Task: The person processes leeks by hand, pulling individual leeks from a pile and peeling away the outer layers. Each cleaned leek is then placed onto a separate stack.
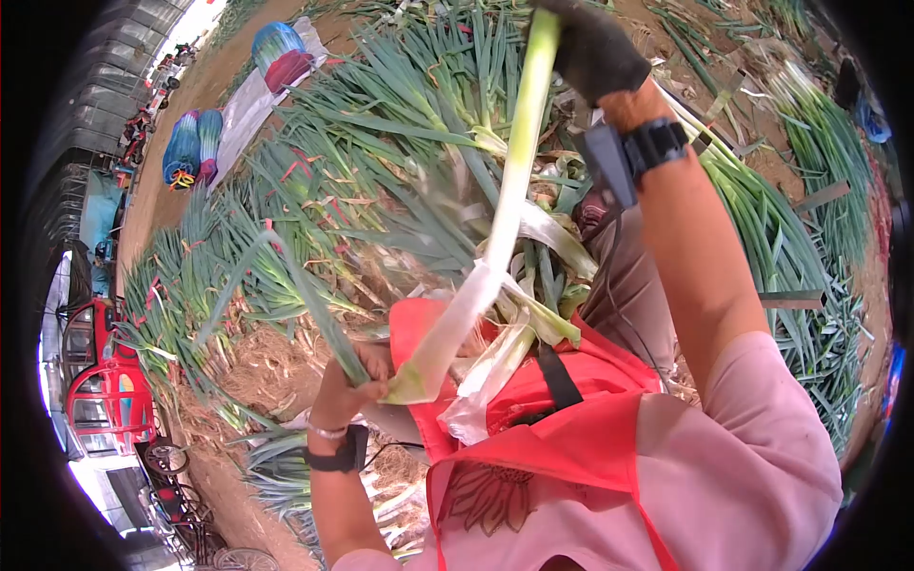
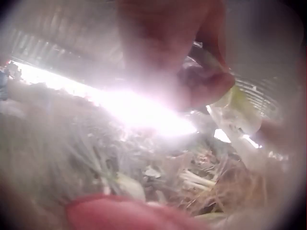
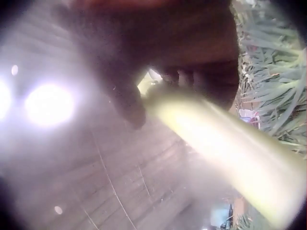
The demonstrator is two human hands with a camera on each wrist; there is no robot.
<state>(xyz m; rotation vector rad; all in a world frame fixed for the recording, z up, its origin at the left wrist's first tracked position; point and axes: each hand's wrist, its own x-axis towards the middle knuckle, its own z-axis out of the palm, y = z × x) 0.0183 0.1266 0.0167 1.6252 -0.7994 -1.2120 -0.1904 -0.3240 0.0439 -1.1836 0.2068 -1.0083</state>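
My right hand [image 1: 600,52], in a dark glove, grips a long green onion [image 1: 519,152] near the top of the head view. Its pale stalk slants down toward my lap. In the right wrist view the gloved fingers [image 3: 129,103] curl round the stalk [image 3: 225,148]. My bare left hand [image 1: 354,385] pinches a whitish outer leaf [image 1: 433,347] that stretches from the lower stalk, with a bent green blade [image 1: 319,309] rising from the same hand. Seen from the left wrist, thumb and fingers [image 2: 211,91] close on the translucent leaf [image 2: 237,112].
Bundles of green onions [image 1: 419,105] cover the ground ahead, with more [image 1: 771,228] at the right. Loose peeled leaves [image 1: 500,362] lie on the red apron [image 1: 571,457]. Wrapped bundles [image 1: 190,147] rest on the far left, above a red vehicle [image 1: 109,381].
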